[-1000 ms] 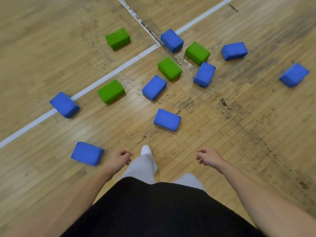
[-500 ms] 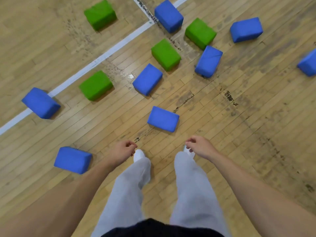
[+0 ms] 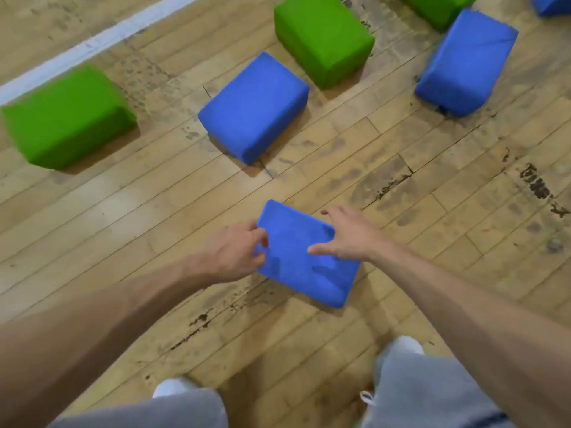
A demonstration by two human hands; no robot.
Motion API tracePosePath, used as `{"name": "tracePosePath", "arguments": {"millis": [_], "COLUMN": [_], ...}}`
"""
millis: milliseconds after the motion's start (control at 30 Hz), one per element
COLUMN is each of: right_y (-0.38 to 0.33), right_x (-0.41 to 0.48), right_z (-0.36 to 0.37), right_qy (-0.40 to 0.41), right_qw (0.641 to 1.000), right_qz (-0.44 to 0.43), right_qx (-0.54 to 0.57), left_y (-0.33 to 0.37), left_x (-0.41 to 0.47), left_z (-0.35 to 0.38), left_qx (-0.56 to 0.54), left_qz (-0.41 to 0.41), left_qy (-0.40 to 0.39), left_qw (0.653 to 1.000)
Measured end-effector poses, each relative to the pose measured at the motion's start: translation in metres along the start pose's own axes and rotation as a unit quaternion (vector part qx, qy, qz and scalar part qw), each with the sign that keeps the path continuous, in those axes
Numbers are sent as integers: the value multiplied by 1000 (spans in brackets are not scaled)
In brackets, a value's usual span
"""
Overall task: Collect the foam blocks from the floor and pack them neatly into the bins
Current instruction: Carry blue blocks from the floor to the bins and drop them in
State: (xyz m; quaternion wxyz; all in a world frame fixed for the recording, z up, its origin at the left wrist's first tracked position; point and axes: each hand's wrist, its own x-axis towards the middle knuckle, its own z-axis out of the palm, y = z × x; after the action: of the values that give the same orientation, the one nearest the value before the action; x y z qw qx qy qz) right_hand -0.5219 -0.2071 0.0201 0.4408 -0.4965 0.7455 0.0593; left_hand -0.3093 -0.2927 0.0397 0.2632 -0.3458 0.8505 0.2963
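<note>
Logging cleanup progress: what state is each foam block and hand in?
nearest blue block: on floor, between both hands
left hand: grips its left edge
right hand: open, spread on its top
middle blue block: loose, untouched
right blue block: loose, untouched
left green block: loose, untouched
centre green block: loose, untouched

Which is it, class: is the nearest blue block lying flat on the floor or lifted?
Lying flat: the blue block shows its broad face up, with its shadow tight beneath.
</note>
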Motion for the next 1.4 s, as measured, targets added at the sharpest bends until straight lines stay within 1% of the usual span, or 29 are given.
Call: {"name": "tracePosePath", "arguments": {"millis": [67,133,200,267,333,400,467,500,567,600,667,733,767,800,867,900,933,1067,1167,1267,1333,1400], "right_y": [13,23,31,32,27,11,-10,-22,-44,-54,-74,-92,-102,-112,-131,-140,-147,-156,-149,-135,-123,-113], "right_x": [34,62,82,91,90,89,88,89,96,102,125,152,164,174,192,199,203,212,219,217,211,205], "right_z": [21,39,45,41,32,28,28,29,31,31,27,16,10,4,-1,-1,1,9,5,4,3,2], "right_qy": [-26,-47,-56,-70,-41,-5,-11,-16,-11,-1,38,84,91,84,62,59,61,87,101,92,116,165], "right_qw": [999,999,998,996,994,983,965,958,946,936,903,873,852,824,755,732,722,728,724,716,708,708], "right_qz": [5,14,10,-13,-30,-37,-50,-55,-62,-60,-46,-10,15,41,71,81,96,129,145,142,124,117], "right_qx": [-21,-6,26,55,98,182,259,280,317,347,426,481,515,559,649,674,683,668,667,677,686,676], "left_y": [-16,-27,-37,-45,-51,-60,-77,-89,-115,-127,-149,-159,-161,-161,-158,-156,-154,-148,-146,-146,-145,-143], "left_x": [32,57,76,87,88,80,67,59,43,36,24,15,11,8,5,4,5,10,12,14,15,18], "left_z": [19,33,39,37,28,18,10,7,5,5,4,0,-3,-7,-15,-19,-22,-32,-32,-34,-37,-40], "left_qx": [-8,-36,-86,-163,-258,-348,-403,-419,-445,-448,-426,-407,-400,-382,-309,-274,-245,-210,-206,-217,-227,-249], "left_qz": [-1,1,-9,-25,-53,-67,-75,-90,-135,-157,-191,-191,-185,-179,-159,-151,-149,-154,-173,-185,-191,-197], "left_qy": [8,11,2,-5,-5,7,34,40,22,8,-7,-8,2,20,51,63,71,91,79,65,63,72], "left_qw": [1000,999,996,986,965,935,912,903,885,880,884,893,897,906,936,948,955,961,960,956,953,946]}}
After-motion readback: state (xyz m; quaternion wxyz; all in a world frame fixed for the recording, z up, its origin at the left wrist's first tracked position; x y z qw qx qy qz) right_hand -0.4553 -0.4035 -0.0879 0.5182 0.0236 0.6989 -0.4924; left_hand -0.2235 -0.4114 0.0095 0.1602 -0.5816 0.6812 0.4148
